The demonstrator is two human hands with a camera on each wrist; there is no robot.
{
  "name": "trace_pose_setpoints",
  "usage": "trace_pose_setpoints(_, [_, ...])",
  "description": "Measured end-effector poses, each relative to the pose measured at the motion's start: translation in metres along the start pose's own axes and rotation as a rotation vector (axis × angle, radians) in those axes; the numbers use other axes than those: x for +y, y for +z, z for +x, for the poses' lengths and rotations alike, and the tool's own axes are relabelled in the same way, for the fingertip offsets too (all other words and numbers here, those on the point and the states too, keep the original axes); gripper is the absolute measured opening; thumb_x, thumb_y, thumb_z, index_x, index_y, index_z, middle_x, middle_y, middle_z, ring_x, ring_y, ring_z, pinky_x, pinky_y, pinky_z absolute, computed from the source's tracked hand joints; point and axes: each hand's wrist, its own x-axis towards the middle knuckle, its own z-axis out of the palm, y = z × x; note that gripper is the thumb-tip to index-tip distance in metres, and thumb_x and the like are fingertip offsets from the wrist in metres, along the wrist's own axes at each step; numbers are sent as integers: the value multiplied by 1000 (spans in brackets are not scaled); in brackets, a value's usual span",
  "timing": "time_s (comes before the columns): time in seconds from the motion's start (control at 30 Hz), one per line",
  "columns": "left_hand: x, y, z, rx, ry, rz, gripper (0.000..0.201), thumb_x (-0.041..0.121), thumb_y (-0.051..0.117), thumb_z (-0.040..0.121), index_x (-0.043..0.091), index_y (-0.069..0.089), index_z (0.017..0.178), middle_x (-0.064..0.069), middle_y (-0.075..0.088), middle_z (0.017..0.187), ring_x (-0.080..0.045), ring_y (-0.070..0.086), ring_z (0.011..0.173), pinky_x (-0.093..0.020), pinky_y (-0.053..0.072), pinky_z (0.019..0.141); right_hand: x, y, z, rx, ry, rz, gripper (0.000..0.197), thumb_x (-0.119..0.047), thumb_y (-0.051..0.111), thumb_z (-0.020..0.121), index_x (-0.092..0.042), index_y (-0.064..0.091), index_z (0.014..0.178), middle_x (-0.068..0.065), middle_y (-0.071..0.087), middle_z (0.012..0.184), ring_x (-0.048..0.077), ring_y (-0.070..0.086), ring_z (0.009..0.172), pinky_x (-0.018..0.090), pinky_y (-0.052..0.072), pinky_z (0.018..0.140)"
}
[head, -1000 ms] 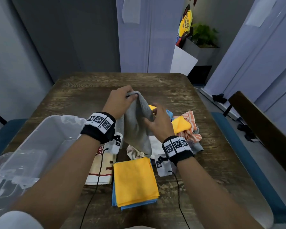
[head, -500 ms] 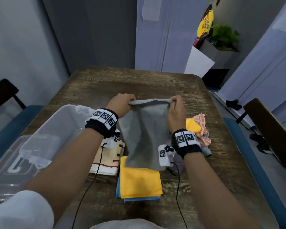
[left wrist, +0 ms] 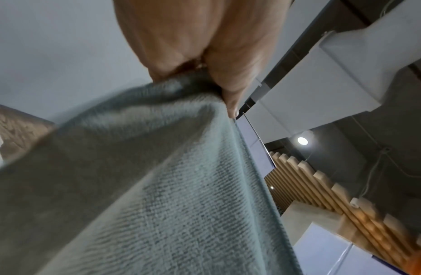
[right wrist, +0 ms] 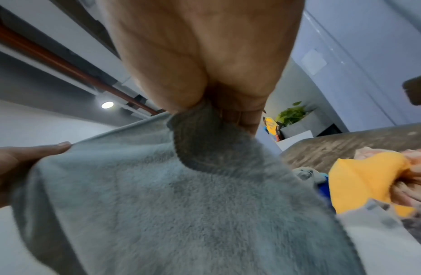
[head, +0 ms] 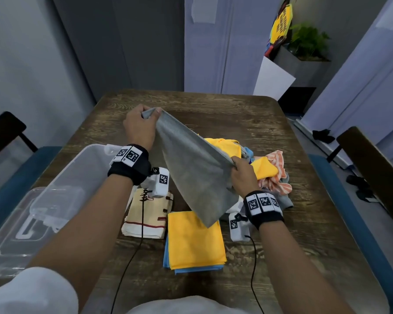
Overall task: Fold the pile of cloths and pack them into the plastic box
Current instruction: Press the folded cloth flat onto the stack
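A grey cloth (head: pixel 191 173) hangs in the air over the table, stretched between my hands. My left hand (head: pixel 141 125) pinches one corner, raised and farther out. My right hand (head: pixel 243 171) pinches another corner, lower and nearer. The wrist views show the same grey cloth (left wrist: pixel 181 195) (right wrist: pixel 181 204) caught between thumb and fingers of the left hand (left wrist: pixel 204 74) and the right hand (right wrist: pixel 204 96). An unfolded pile (head: pixel 270 168) of yellow, orange-striped and grey cloths lies behind my right hand. The clear plastic box (head: pixel 77 177) stands at the left, open.
A folded yellow cloth on a blue one (head: pixel 195 241) lies near me, beside a folded beige cloth (head: pixel 150 214). The clear lid (head: pixel 30 225) rests by the box. Chairs (head: pixel 372 168) stand at both sides of the wooden table (head: pixel 213 107).
My hands have spread apart along the cloth's edge: the left has risen and moved away, the right has dropped toward me. The cloth now slants instead of hanging level.
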Motion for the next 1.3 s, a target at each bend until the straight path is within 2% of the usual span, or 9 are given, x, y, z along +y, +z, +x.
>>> trace_pose_setpoints(0.2, [19, 5, 6, 144, 20, -101, 27, 38, 71, 90, 14, 62, 83, 7, 58, 72, -6, 52, 65, -19, 47, 63, 19, -9, -5, 17, 132, 140, 21, 0, 45, 95, -16, 57, 103, 2, 64, 98, 21, 59, 89, 33, 49, 69])
trace_pose_setpoints(0.3, [22, 8, 8, 209, -17, -66, 28, 37, 71, 91, 15, 54, 94, 12, 52, 81, -1, 48, 69, -9, 40, 59, 24, -15, -6, 143, 220, 206, 7, -11, 58, 96, -15, 56, 91, 2, 63, 86, 19, 59, 78, 35, 47, 64])
trace_pose_setpoints(0.43, [-5, 27, -8, -103, -82, 242, 28, 32, 68, 94, 12, 50, 87, -1, 51, 77, -14, 44, 64, -19, 33, 53, 36, -6, -10, 72, 310, 87, 38, -31, 63, 97, -11, 47, 69, 6, 47, 65, 22, 45, 62, 34, 33, 56])
trace_pose_setpoints(0.6, [-62, 54, -52, -490, -86, 343, 34, 26, 69, 91, 2, 59, 69, -11, 52, 61, -23, 44, 62, -33, 36, 60, 43, 17, -20, -263, 426, -14, 29, -16, 48, 103, -19, 55, 75, -3, 51, 72, 11, 51, 65, 19, 54, 69])
trace_pose_setpoints(0.7, [-68, 58, -74, -589, -76, 356, 29, 24, 64, 94, -2, 66, 80, -19, 65, 74, -25, 52, 67, -32, 39, 60, 41, 20, -26, -348, 475, -8, 18, -15, 50, 102, -4, 64, 99, 5, 57, 84, 30, 63, 91, 43, 53, 95])
trace_pose_setpoints(0.8, [-68, 59, -87, -592, -59, 340, 24, 20, 62, 94, 0, 67, 81, -11, 59, 68, -22, 50, 68, -23, 35, 56, 45, 24, -27, -288, 463, 73, 27, -18, 49, 103, -4, 51, 79, 11, 46, 75, 31, 56, 80, 52, 57, 80])
trace_pose_setpoints(0.87, [-67, 60, -94, -532, -68, 332, 13, 19, 64, 93, 10, 71, 86, 0, 62, 72, -18, 54, 71, -26, 35, 59, 51, 26, -29, -190, 464, 56, 29, -19, 50, 103, -5, 49, 77, 10, 47, 76, 29, 55, 78, 41, 55, 67])
trace_pose_setpoints(1.0, [-62, 65, -113, -402, -129, 205, 7, 21, 71, 90, 17, 66, 89, 7, 64, 78, -9, 59, 75, -27, 44, 66, 54, 26, -34, -160, 466, 62, 26, -23, 54, 101, -13, 61, 79, 2, 62, 79, 27, 62, 83, 38, 51, 77])
trace_pose_setpoints(1.3, [-60, 87, -149, -724, 49, 205, 11, 25, 66, 95, 21, 76, 99, 4, 75, 89, -11, 68, 86, -36, 57, 81, 29, 32, -34, -233, 586, 498, 12, -1, 53, 99, -5, 64, 97, 20, 66, 84, 27, 68, 60, 43, 62, 66])
